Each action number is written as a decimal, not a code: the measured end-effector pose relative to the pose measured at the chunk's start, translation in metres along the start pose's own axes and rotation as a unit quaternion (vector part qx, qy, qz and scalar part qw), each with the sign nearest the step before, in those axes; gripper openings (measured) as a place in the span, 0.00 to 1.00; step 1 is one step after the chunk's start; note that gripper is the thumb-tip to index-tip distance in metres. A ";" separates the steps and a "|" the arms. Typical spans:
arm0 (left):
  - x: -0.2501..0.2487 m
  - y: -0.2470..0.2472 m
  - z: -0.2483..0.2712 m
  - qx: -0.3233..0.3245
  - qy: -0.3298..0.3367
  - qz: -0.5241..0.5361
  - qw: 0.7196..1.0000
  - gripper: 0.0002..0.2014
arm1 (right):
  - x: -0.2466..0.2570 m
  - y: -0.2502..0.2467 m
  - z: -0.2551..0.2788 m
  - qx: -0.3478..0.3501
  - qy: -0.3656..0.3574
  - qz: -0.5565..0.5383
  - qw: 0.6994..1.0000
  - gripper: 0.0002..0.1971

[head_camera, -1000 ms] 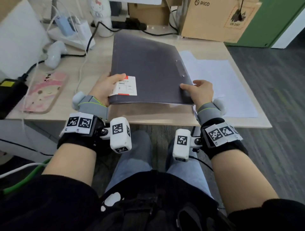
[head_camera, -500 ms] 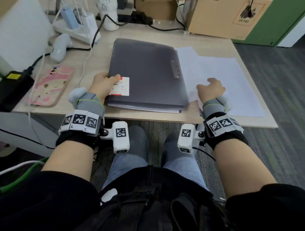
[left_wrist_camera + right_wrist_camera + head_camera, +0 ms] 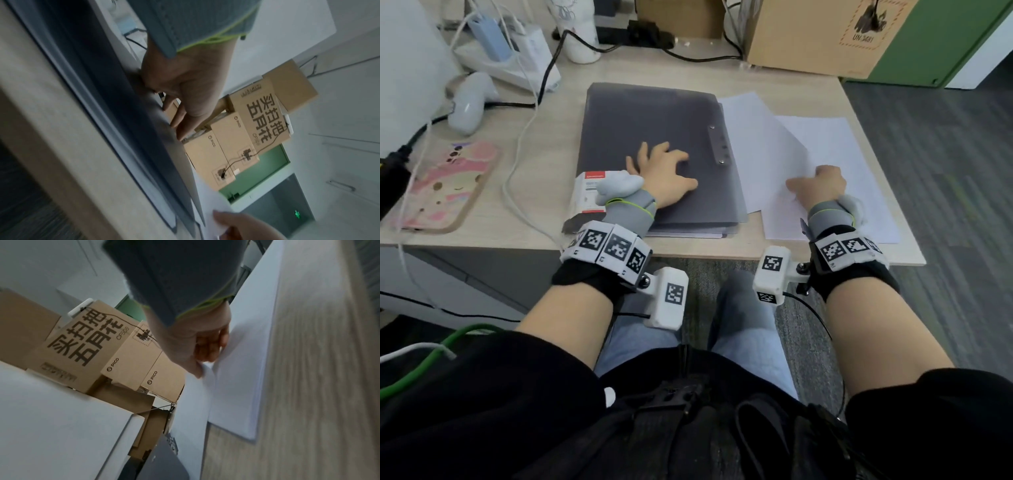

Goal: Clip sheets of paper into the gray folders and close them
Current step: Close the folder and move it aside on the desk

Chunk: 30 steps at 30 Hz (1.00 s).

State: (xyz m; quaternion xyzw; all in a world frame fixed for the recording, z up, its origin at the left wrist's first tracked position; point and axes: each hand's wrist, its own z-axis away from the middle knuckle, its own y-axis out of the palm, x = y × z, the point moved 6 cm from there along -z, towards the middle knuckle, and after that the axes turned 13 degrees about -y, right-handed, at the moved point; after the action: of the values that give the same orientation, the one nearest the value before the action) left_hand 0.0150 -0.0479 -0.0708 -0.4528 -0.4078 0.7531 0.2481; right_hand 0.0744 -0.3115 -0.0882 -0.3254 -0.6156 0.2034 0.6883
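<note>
A stack of closed gray folders (image 3: 654, 130) lies flat in the middle of the desk, a metal clip strip (image 3: 719, 145) near its right edge. My left hand (image 3: 664, 168) rests on the top cover with fingers spread; in the left wrist view its fingertips (image 3: 180, 129) touch the gray folder cover (image 3: 123, 113). To the right lies a stack of white paper (image 3: 842, 164). My right hand (image 3: 815, 186) pinches the near left part of the top sheet (image 3: 767, 147), which curves up off the stack. In the right wrist view my right hand (image 3: 205, 352) holds that sheet (image 3: 195, 402) between thumb and fingers.
A red-and-white label (image 3: 589, 190) sits at the folders' front left corner. A phone in a pink case (image 3: 441, 185), white cables, a white controller (image 3: 469, 102) and a charger block (image 3: 517, 58) fill the left side. A cardboard box (image 3: 808, 34) stands at the back right. The desk's front edge (image 3: 705, 251) is close to my wrists.
The folder went down flat on the desk. My left hand moved from its front left corner onto the cover. My right hand let go of the folder, reached the paper and lifted a sheet.
</note>
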 end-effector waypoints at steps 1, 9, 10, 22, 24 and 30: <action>-0.007 0.006 0.000 0.005 0.008 -0.001 1.000 0.26 | 0.000 -0.004 -0.001 -0.020 -0.016 -0.034 0.999 0.13; -0.045 0.037 -0.017 0.039 -0.007 -0.085 0.996 0.36 | -0.008 -0.056 0.008 -0.133 -0.085 -0.096 0.983 0.14; -0.045 0.037 -0.019 0.039 -0.017 -0.100 0.994 0.39 | -0.014 -0.063 0.008 -0.146 -0.084 -0.097 0.981 0.16; -0.089 0.058 0.011 0.060 0.053 -0.101 0.992 0.33 | -0.092 -0.095 0.033 -0.232 0.052 -0.145 0.960 0.21; -0.096 0.068 0.016 0.075 0.074 -0.110 0.988 0.29 | -0.093 -0.094 0.030 -0.214 0.046 -0.121 0.968 0.22; -0.090 0.066 0.010 0.083 0.077 -0.028 0.993 0.30 | -0.090 -0.097 0.035 -0.172 0.065 -0.028 0.983 0.06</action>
State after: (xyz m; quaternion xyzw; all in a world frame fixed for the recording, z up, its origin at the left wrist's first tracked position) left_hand 0.0479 -0.1542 -0.0805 -0.4762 -0.3362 0.7397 0.3361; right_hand 0.0136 -0.4344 -0.0840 -0.4343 -0.6038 0.0537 0.6663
